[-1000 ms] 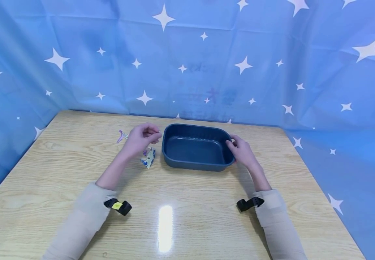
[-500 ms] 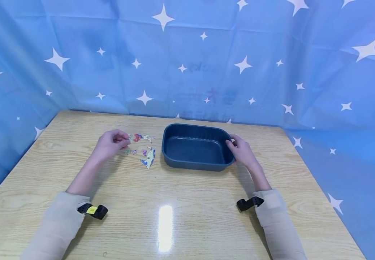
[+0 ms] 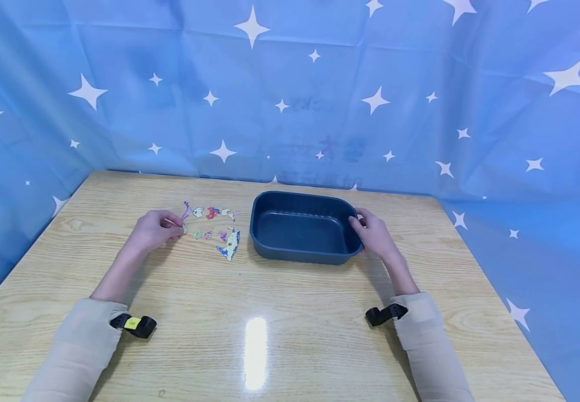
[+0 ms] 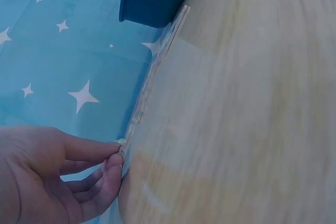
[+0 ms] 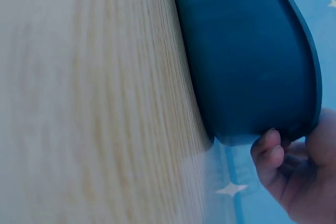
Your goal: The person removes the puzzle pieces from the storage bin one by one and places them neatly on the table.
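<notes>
My left hand [image 3: 155, 229] is at the left end of a group of small flat coloured pieces. Between its thumb and index finger it pinches a small pale-green piece [image 4: 122, 142], mostly covered by the fingertips. Close by lie a purple piece [image 3: 186, 210], a pale piece [image 3: 198, 212], a red piece [image 3: 212, 213] and a green piece [image 3: 197, 234]. A larger pale piece with blue edges [image 3: 229, 244] lies nearer the dark blue bin [image 3: 300, 257]. My right hand [image 3: 374, 231] grips the bin's right rim, thumb inside and fingers outside.
The bin stands upright on the wooden table [image 3: 310, 312], its inside showing nothing but the floor. A blue curtain with white stars [image 3: 290, 111] hangs behind the table and along both sides. Light glares off the tabletop near the front.
My left hand has moved left, from beside the bin to the far left of the pieces, uncovering several of them. The right hand and bin have stayed put.
</notes>
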The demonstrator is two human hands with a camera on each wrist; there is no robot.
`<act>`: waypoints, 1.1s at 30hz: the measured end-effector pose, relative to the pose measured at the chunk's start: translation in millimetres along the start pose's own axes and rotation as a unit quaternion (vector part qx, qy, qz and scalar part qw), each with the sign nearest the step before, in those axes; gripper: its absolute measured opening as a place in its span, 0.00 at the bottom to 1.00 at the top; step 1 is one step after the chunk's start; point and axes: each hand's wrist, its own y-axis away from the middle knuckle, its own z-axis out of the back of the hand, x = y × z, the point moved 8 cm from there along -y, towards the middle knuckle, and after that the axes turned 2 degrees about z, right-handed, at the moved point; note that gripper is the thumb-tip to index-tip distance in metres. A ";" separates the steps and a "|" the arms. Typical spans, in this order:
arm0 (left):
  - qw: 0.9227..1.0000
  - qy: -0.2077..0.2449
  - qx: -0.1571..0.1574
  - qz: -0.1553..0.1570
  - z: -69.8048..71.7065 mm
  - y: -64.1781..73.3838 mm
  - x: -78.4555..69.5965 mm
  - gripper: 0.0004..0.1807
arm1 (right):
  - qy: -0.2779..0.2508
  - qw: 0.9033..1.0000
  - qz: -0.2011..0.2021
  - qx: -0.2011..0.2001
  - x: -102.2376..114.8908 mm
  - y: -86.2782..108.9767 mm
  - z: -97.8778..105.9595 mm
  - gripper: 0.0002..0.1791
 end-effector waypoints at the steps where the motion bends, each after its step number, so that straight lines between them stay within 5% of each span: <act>1: 1.000 -0.002 0.001 0.001 0.0 -0.4 0.6 0.12 | 0.001 1.000 0.000 0.000 -0.1 -0.1 -0.1 0.25; 23: 0.999 -0.054 0.009 -0.001 3.5 -0.8 -2.3 0.14 | 0.002 1.000 0.008 0.004 0.1 -5.7 0.3 0.24; 33: 0.999 -0.048 0.003 -0.025 7.7 4.0 -15.5 0.18 | 0.032 0.999 -0.001 -0.016 1.4 -10.8 11.5 0.27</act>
